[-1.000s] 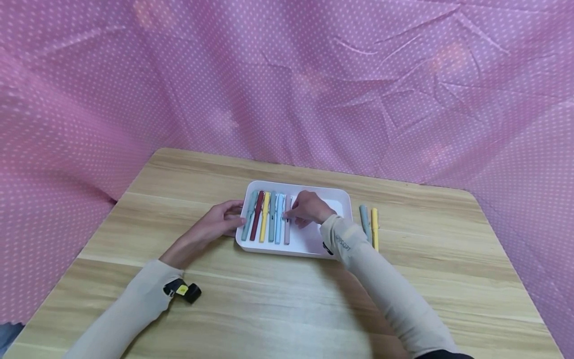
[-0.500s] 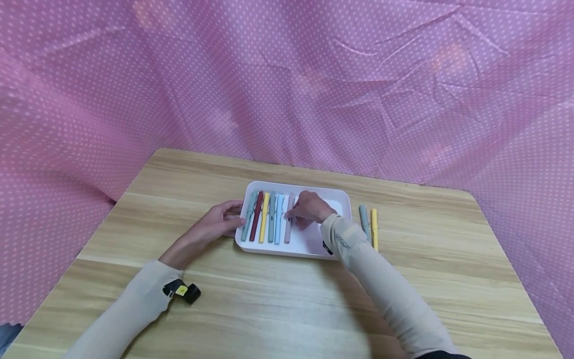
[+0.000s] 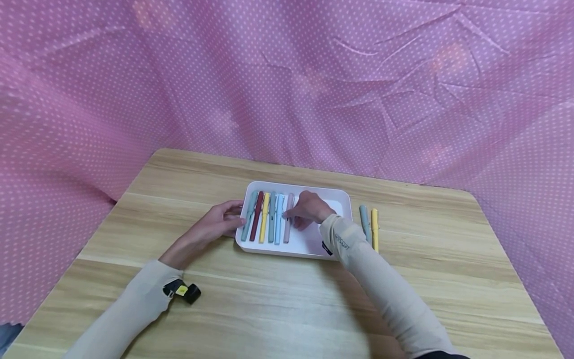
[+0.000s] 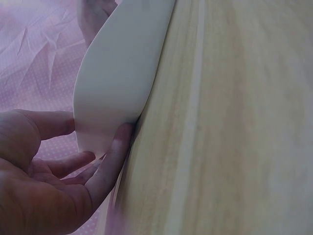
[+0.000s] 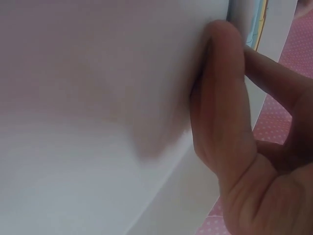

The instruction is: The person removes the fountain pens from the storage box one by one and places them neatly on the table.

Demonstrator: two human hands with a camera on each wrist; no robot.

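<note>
**Pens lined up in tray – risk of knocking the row crooked**

Landmark: white tray (image 3: pixel 341 199), mid-counter (image 3: pixel 278 299).

Left of the tray: left hand (image 3: pixel 218 222) rests against the tray's left wall, fingers (image 4: pixel 113 161) straight and loosely spread, touching the outer wall, not curled round it. Risk, as I judge it: it only braces by contact, so a nudge from the other hand could slide the tray on the smooth wood.

Inside the tray, left part: six pens side by side, lengthwise front to back – teal pen (image 3: pixel 249 215), dark red pen (image 3: pixel 257 216), yellow pen (image 3: pixel 264 217), grey-green pen (image 3: pixel 271 217), light blue pen (image 3: pixel 279 219), pink pen (image 3: pixel 288 218). Matte barrels, slim, round, so likely to roll. They touch or nearly touch.

Right hand (image 3: pixel 310 209) sits over the tray's middle, fingertips at the pink pen, the last one of the row. Fingers look bunched and curled toward it. Whether they pinch it or just press it I cannot tell. The right wrist view only shows a thumb against the white tray floor, blurred. Risk: a sideways push could roll the pink pen into the light blue one and skew the row, or lifting the hand could drag the pen askew.

Right part of the tray is bare white floor.

Right of the tray, on the counter: a grey-green pen (image 3: pixel 364 223) and a yellow pen (image 3: pixel 374 228), parallel, just beside each other, near the tray. The sleeve (image 3: pixel 381 289) passes close and could brush them.
</note>
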